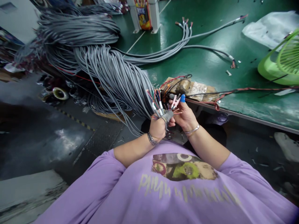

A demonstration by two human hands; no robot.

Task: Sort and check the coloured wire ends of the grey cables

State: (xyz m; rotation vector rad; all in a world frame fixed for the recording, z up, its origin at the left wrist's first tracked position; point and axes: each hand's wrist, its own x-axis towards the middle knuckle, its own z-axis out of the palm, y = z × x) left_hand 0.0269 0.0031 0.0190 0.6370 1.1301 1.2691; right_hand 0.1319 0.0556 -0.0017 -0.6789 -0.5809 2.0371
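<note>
My left hand point(158, 128) is closed round several grey cables whose ends stand up past the fingers. White sleeves sit on these cable ends point(160, 105), and thin coloured wires fan out above. A grey wrap point(167, 115), perhaps a finger cover, lies across the grip. Close beside it on the right, my right hand point(185, 117) has its fingers pinched together, with a blue finger cover on one tip. A small pink clip-like piece point(175, 101) sits between those fingers. Bare copper strands point(177, 112) poke out between the two hands.
A thick bundle of grey cables point(114, 68) hangs over the green table point(210, 62) edge at left. Loose cables point(158, 56) with stripped ends lie across the top. Taped cardboard point(201, 90), a green fan point(280, 62) and a plastic bag point(268, 29) are at right.
</note>
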